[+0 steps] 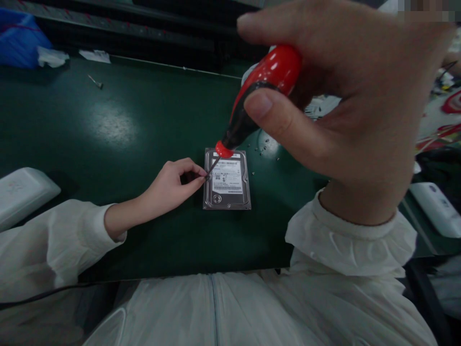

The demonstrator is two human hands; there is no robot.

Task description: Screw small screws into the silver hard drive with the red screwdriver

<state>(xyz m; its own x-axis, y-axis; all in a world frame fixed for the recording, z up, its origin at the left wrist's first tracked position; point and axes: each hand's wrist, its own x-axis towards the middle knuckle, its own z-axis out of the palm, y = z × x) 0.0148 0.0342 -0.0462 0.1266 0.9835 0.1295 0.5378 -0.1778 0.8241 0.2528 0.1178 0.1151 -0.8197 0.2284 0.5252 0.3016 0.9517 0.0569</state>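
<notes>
A hard drive (228, 185) with a white label lies flat on the green table in front of me. My right hand (334, 91) grips the red and black handle of a screwdriver (248, 113), tilted so its shaft slants down to the drive's left edge. There, the thumb and forefinger of my left hand (178, 185) pinch close around the tip of the shaft. Whether a screw sits between those fingertips is hidden. Several small screws (265, 142) lie scattered just beyond the drive's upper right corner.
A blue bag (21, 38) sits at the far left, near white scraps (95, 56) and a small metal piece (96, 81). White devices stand at the left edge (27, 194) and right edge (437, 209). Red and white cables (444, 134) lie at the right.
</notes>
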